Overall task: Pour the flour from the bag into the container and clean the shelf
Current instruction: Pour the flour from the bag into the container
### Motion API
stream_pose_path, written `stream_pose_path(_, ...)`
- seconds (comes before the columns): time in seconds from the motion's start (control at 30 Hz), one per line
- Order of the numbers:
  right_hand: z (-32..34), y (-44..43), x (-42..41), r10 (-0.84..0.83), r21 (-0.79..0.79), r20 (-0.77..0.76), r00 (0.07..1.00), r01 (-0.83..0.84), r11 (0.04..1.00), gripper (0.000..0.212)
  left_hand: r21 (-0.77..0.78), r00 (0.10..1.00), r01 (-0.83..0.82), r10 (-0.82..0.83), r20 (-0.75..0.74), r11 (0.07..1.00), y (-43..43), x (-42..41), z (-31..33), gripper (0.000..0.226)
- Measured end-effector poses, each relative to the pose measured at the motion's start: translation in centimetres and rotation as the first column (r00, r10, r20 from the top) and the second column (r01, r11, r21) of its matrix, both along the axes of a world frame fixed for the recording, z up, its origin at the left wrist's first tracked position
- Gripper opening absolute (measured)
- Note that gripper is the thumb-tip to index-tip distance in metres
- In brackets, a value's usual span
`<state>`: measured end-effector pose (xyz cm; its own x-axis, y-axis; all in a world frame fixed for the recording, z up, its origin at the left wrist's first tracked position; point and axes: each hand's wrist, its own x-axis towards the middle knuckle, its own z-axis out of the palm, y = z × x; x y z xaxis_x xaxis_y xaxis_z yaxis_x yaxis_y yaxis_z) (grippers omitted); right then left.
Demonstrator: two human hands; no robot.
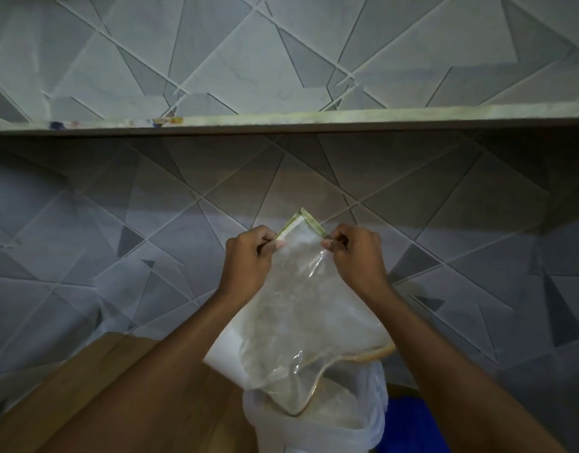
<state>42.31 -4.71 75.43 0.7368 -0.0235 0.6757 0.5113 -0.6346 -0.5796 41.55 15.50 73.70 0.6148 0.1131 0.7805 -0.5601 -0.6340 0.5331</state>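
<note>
I hold a clear plastic bag point(301, 315) upside down in front of a tiled wall. Its sealed green-edged end points up and its open mouth hangs down. My left hand point(249, 259) pinches the green strip on the left and my right hand point(353, 256) pinches it on the right. The bag looks nearly empty, with a dusty film inside. Its mouth hangs over a white container point(314, 416) lined with thin plastic, where pale flour shows. The shelf point(314, 120) runs across the wall above my hands.
A wooden surface point(95, 380) lies at the lower left. A blue object point(412, 423) sits at the lower right beside the container. A white sheet point(226, 351) shows behind the bag. Small coloured items point(164, 120) sit at the shelf's left edge.
</note>
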Motion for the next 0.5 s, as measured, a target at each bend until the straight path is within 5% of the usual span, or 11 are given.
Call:
stream_pose_path(0.3, 2.8, 1.0, -0.8, 0.291, -0.051, -0.018, 0.956, -0.292, 0.955, 0.01, -0.042, 0.999, 0.027, -0.028, -0.019, 0.999, -0.6, -0.8, 0.1, 0.021)
stream_pose_path(0.5, 2.4, 2.3, -0.6, 0.204, -0.046, 0.015, 0.979, -0.203, 0.978, 0.011, -0.175, 0.959, 0.222, -0.248, -0.138, 0.959, 2.1, -1.6, -0.7, 0.022)
